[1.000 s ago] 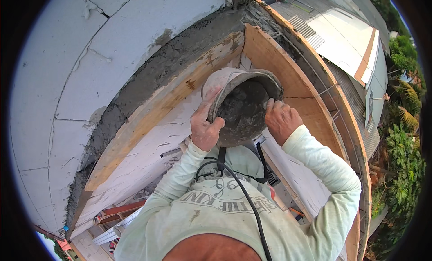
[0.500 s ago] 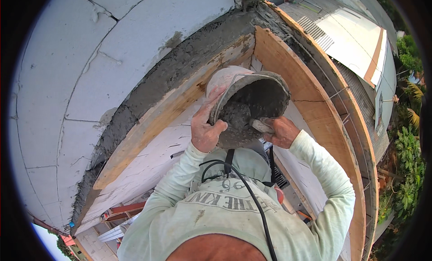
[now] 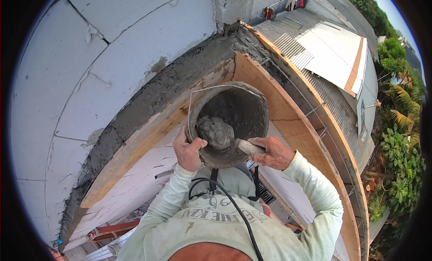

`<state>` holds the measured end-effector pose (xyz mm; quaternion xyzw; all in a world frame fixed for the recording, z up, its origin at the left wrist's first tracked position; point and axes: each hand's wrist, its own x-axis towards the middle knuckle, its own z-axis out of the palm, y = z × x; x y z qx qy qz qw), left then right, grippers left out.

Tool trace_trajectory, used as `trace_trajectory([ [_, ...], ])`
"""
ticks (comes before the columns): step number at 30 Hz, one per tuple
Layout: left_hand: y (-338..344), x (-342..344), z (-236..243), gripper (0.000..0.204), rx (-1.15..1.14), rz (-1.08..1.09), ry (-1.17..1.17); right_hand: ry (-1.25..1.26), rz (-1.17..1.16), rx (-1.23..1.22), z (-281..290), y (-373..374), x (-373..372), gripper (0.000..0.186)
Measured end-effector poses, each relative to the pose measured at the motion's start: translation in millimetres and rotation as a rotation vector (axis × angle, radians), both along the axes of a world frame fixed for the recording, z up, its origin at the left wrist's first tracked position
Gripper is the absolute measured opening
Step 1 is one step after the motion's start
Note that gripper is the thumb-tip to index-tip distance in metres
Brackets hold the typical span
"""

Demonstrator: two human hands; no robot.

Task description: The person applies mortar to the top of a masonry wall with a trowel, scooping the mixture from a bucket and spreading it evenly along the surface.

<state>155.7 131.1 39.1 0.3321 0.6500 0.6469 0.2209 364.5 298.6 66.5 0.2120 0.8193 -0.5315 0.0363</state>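
Note:
A mortar-caked bucket (image 3: 256, 99) with a thin wire handle is tilted in front of my chest, its mouth facing me. My left hand (image 3: 187, 149) clamps its left rim, thumb over the edge. In my right hand (image 3: 273, 153) is the pale, smeared handle of a trowel (image 3: 250, 147). The trowel reaches into the bucket over the near rim; its blade cannot be made out. A lump of wet grey mortar (image 3: 216, 132) lies inside the bucket, beside the tool.
Fresh grey concrete (image 3: 148, 87) fills a strip between the white block wall (image 3: 90, 99) and a wooden form board (image 3: 153, 130). Another board (image 3: 288, 112) meets it at the far corner. Beyond run metal rods (image 3: 315, 110), an outer board and corrugated roofs (image 3: 337, 103). A black cable (image 3: 238, 207) crosses my shirt.
The bucket has turned so its mouth faces me more squarely, and the mortar lump shows more fully. Bucket and both hands have moved left and down in the view, which has shifted too.

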Motion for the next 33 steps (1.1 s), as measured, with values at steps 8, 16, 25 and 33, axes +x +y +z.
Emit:
trace_trajectory([
  [8,6.9,2.8,0.5,0.043,0.052,0.088,-0.225,-0.099,-0.216,-0.098,87.7,14.7,35.8,0.051],
  [16,5.8,-0.7,-8.3,0.054,0.042,0.075,-0.254,0.060,-0.428,0.305,137.0,60.9,34.5,0.050],
  [25,4.6,1.2,-1.2,0.059,0.069,0.102,-0.261,-0.281,-0.367,1.454,82.5,104.0,-41.5,0.052],
  [33,1.0,0.2,-6.8,0.064,-0.003,0.119,-0.216,-0.199,-0.345,1.178,98.9,125.2,-33.8,0.055],
])
